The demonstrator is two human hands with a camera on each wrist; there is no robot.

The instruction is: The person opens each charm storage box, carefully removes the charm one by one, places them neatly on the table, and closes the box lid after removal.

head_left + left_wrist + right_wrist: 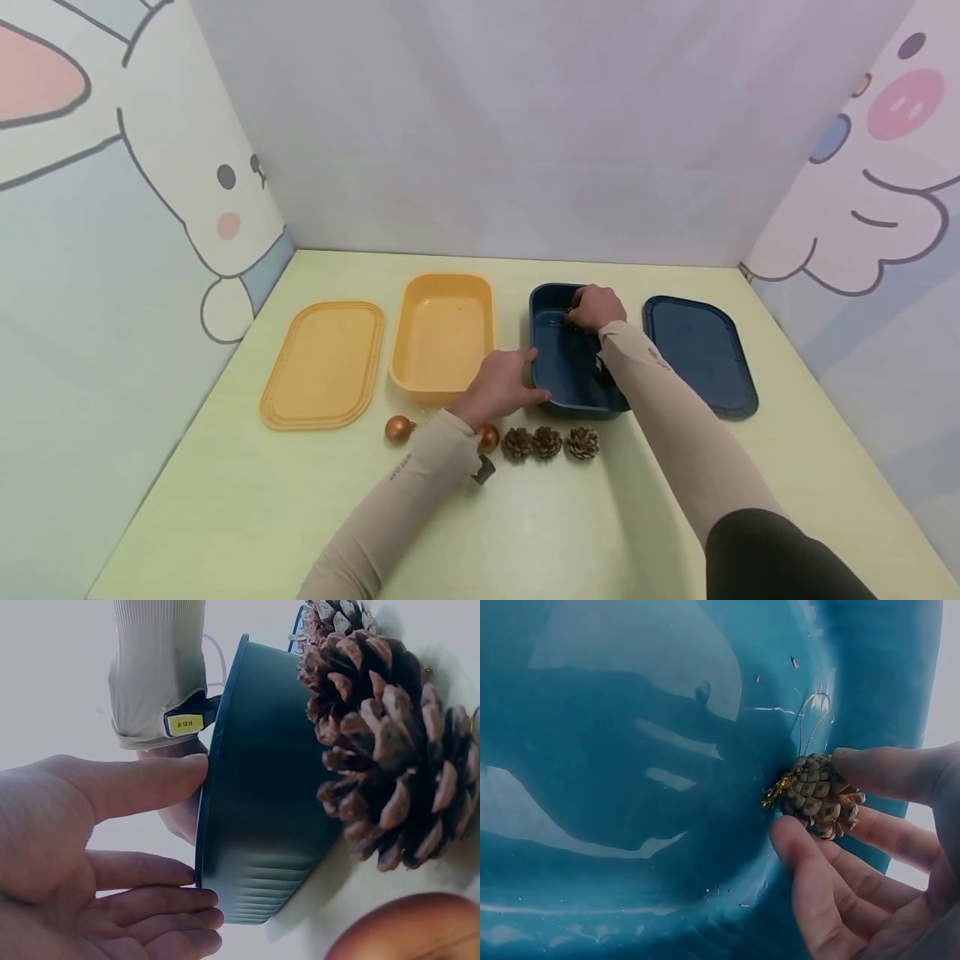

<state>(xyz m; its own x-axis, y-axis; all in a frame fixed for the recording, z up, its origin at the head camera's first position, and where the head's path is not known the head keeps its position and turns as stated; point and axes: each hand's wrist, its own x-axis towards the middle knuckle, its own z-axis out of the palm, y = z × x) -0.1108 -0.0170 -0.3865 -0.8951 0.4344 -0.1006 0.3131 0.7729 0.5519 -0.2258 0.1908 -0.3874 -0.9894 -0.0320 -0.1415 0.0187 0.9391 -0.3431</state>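
Note:
My right hand [597,308] reaches into the far end of the dark blue container [555,375]. In the right wrist view its thumb and fingertips pinch a small pine cone [817,793] that has a gold hanging loop, low in the corner. My left hand [498,390] is at the container's near left side, thumb and fingers spread, their tips at the rim in the left wrist view. Three pine cones [547,442] lie in a row in front of the container. Two copper-coloured balls [399,429] are near the left forearm, which partly covers one.
Left of the blue container stands a yellow container [442,333], with a flat yellow lid [324,365] further left. On the right lies a dark blue lid [701,354], partly behind the right forearm. Walls border the table [225,517] at the back and sides.

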